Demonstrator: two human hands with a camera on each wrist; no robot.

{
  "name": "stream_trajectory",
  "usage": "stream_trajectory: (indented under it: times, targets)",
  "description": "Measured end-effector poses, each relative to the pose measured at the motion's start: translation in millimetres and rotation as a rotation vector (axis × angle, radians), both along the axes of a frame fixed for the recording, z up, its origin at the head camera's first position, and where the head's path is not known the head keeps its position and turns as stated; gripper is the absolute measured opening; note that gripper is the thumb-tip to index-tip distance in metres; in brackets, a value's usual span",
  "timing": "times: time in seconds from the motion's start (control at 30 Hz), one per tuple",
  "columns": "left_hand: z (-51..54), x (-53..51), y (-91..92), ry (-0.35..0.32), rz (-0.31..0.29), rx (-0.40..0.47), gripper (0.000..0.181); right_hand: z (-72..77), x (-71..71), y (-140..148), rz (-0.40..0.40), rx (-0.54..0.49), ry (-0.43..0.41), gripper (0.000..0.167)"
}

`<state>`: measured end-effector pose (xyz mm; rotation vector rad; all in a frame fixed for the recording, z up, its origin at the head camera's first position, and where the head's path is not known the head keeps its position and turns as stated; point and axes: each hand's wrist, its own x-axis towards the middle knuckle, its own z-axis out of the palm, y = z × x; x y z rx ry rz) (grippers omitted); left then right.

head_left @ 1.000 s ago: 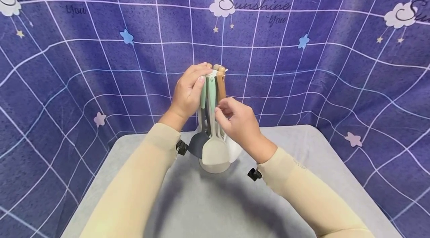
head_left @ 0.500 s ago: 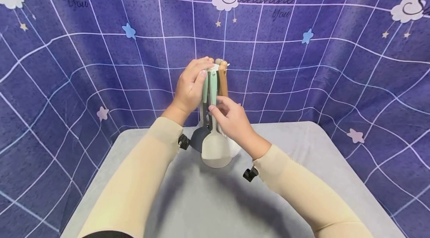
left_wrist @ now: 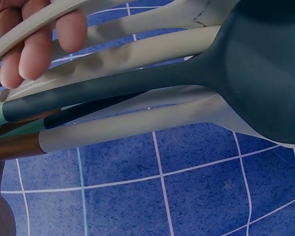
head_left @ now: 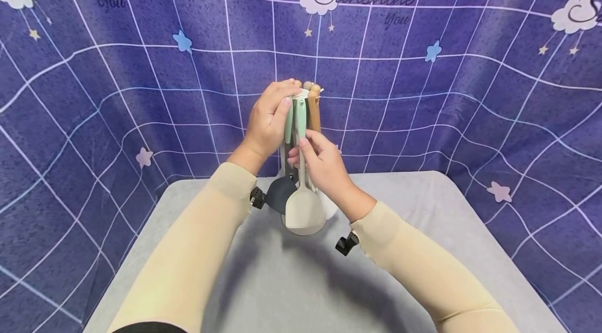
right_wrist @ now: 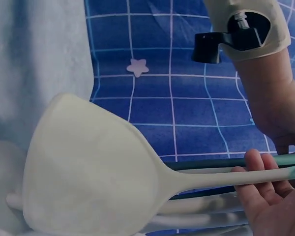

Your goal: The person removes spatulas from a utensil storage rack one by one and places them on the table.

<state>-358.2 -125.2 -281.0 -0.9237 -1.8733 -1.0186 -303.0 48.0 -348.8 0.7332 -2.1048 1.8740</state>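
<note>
Fingers of the left hand (head_left: pixel 267 118) bend over the white top of a utensil stand (head_left: pixel 304 93), thumb in front by a green handle, seemingly to steady the tall stand from above; how firmly they grip, I cannot tell. Below that hand, a dark utensil (head_left: pixel 278 194) hangs wide end down, which presumably leaves its handle easy to reach. Next comes the pale spatula (head_left: pixel 304 208), upright at the stand's front, blade before the round base; whether a hook bears it is unclear. Wooden handles (head_left: pixel 314 113) cluster just right of it, round the same top. Rightmost, the right hand (head_left: pixel 326 165) pinches the spatula where green grip meets pale shaft, thumb in front, fingers behind, probably because so slim a part is easily controlled.
</note>
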Motion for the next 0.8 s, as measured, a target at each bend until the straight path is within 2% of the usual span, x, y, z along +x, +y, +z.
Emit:
stream_trajectory:
  times: [0.2, 0.43, 0.8]
  targets:
    - [1.3, -0.1, -1.9, 0.019, 0.001, 0.000, 0.040, 4.2, 1.3, -1.9, 0.005, -0.068, -0.016, 0.032]
    - [1.7, -1.5, -4.0, 0.023, 0.005, 0.005, 0.040, 7.9, 0.9, -4.0, -0.001, -0.059, -0.009, 0.030]
    - [-1.6, -1.8, -1.1, -0.024, -0.009, 0.008, 0.040, 8.8, -2.4, 1.0, -0.007, -0.029, 0.034, 0.032]
